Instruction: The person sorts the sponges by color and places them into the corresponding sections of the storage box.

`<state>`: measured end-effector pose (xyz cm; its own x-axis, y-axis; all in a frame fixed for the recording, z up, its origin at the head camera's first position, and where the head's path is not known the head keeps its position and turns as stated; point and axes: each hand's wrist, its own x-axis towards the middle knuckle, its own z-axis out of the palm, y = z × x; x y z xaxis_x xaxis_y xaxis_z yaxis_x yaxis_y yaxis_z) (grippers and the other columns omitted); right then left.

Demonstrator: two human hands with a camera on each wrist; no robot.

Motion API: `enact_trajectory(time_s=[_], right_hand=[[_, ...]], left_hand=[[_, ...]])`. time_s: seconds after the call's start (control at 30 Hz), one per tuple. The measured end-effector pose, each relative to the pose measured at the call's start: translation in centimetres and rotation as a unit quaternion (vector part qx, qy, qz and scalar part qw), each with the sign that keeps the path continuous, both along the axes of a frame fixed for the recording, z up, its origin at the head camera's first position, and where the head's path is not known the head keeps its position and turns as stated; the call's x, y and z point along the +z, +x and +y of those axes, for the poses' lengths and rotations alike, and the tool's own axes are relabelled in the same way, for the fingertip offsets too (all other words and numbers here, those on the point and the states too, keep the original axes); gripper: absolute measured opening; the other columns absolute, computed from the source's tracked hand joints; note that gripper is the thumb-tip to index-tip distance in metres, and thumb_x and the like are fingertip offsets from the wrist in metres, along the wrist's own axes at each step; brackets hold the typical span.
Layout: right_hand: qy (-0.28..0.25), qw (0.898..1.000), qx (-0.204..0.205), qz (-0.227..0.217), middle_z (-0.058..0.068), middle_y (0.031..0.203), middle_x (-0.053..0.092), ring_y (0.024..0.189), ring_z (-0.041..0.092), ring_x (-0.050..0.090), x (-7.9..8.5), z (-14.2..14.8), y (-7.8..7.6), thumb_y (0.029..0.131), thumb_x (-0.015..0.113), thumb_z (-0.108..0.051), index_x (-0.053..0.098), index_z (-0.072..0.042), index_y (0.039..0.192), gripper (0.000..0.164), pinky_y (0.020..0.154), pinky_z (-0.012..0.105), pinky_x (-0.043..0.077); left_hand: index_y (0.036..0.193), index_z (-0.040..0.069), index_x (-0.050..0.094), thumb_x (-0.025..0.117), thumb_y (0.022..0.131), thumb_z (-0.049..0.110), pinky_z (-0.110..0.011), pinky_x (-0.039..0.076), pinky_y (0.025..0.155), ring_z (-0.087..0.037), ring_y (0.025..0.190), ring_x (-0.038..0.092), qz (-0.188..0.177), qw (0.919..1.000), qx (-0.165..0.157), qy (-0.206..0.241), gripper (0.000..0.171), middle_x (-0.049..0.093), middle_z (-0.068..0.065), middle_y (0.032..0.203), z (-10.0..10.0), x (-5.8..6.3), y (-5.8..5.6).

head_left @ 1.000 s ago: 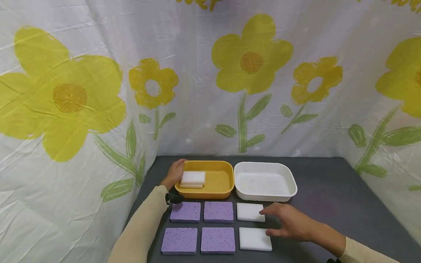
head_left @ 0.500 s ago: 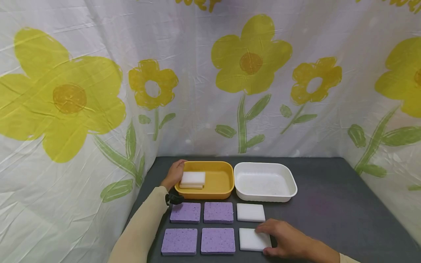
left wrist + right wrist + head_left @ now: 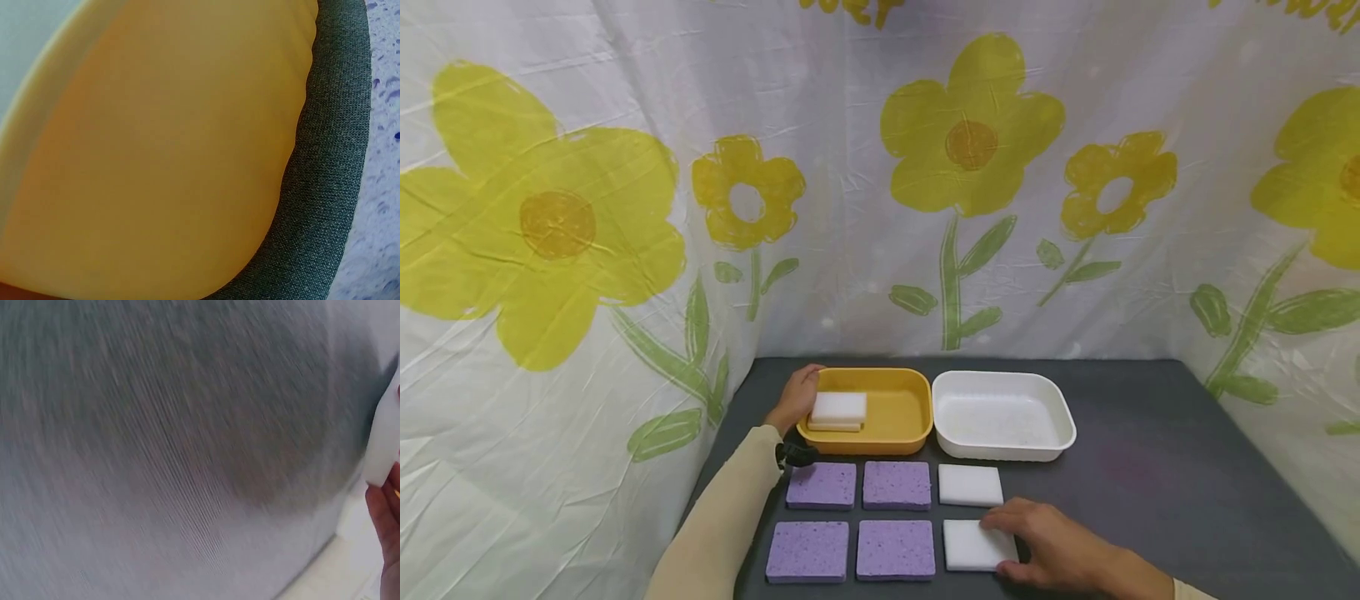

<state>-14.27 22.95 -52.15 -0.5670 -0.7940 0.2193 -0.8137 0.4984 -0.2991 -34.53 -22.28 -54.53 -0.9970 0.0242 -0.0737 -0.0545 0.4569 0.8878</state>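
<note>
My left hand [image 3: 797, 397] grips the left end of a yellow tray [image 3: 917, 408], its fingers at the back-left corner of the rim. Two white sponges [image 3: 840, 406] lie stacked inside at the left. In the left wrist view the tray's yellow wall [image 3: 169, 150] fills most of the picture. My right hand [image 3: 1060, 542] pinches the front white sponge [image 3: 970, 546], with fingers on top and the thumb at its near right corner. The right wrist view shows that sponge [image 3: 382, 440] at the right edge, fingertips against it. Behind it lies another white sponge [image 3: 970, 485].
Several purple sponges [image 3: 896, 550] lie in two rows left of the white ones. A white tray [image 3: 1060, 417] stands beside the yellow one, on a dark grey table [image 3: 1150, 467]. A flowered curtain [image 3: 850, 275] hangs behind and at the sides.
My right hand has come down and toward me from over the gap between the two white sponges onto the front one. The left hand and both trays have stayed put.
</note>
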Motion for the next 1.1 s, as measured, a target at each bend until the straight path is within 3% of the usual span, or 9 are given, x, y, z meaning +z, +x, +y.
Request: enact_trajectory(time_s=[0.13,0.3,0.53,0.7,0.93,1.1], right_hand=[[-0.017,0.998,0.017,0.064,-0.005,0.121,0.075,0.108,0.007,0.07,1.3,0.1,-1.0,0.089,0.092,-0.03,0.075,-0.013,0.128,0.046,0.086,0.028,0.061],[-0.011,0.994,-0.011,0.107,-0.004,0.122,0.075,0.108,0.01,0.071,3.8,-0.3,-2.7,0.087,0.092,-0.03,0.075,-0.013,0.127,0.047,0.087,0.032,0.062],[0.01,0.992,-0.054,0.111,0.001,0.124,0.078,0.112,0.019,0.073,7.4,-1.5,-6.5,0.089,0.09,-0.027,0.076,-0.008,0.129,0.046,0.091,0.042,0.063],[0.031,0.991,-0.06,0.113,0.007,0.126,0.078,0.112,0.025,0.074,9.5,-3.0,-9.3,0.09,0.088,-0.026,0.076,-0.006,0.13,0.046,0.091,0.045,0.064],[0.046,0.993,-0.043,0.104,0.009,0.125,0.079,0.106,0.026,0.074,10.5,-6.1,-12.4,0.093,0.085,-0.026,0.076,-0.006,0.129,0.042,0.084,0.043,0.063],[0.064,0.994,-0.035,0.086,0.012,0.127,0.078,0.111,0.031,0.075,10.5,-8.6,-14.3,0.095,0.084,-0.028,0.076,-0.004,0.131,0.044,0.09,0.046,0.063]], left_hand=[[0.154,0.005,0.056,0.028,0.121,0.025,-0.061,0.047,0.115,-0.04,0.131,0.059,0.0,1.0,0.003,-0.004,0.048,0.06,-0.023,0.149,0.0,0.1,0.1],[0.153,0.005,0.056,0.028,0.121,0.025,-0.061,0.047,0.116,-0.04,0.13,0.058,0.0,1.0,0.006,-0.001,0.047,0.06,-0.022,0.149,0.0,-0.1,0.1],[0.151,0.005,0.058,0.029,0.121,0.025,-0.059,0.048,0.113,-0.039,0.127,0.06,0.002,1.0,0.001,0.007,0.046,0.061,-0.022,0.146,-0.2,-0.4,-0.3],[0.15,0.005,0.059,0.03,0.121,0.024,-0.06,0.048,0.114,-0.04,0.128,0.06,0.005,0.9999,0.002,0.01,0.046,0.062,-0.022,0.146,-0.3,-0.4,-0.4],[0.152,0.006,0.057,0.029,0.121,0.026,-0.061,0.048,0.116,-0.04,0.129,0.058,-0.004,1.0,0.004,-0.003,0.046,0.059,-0.022,0.149,-0.1,-0.1,0.0],[0.152,0.006,0.058,0.031,0.12,0.026,-0.061,0.046,0.117,-0.04,0.131,0.058,0.003,1.0,0.004,0.0,0.046,0.059,-0.022,0.15,-0.2,-0.3,-0.2]])
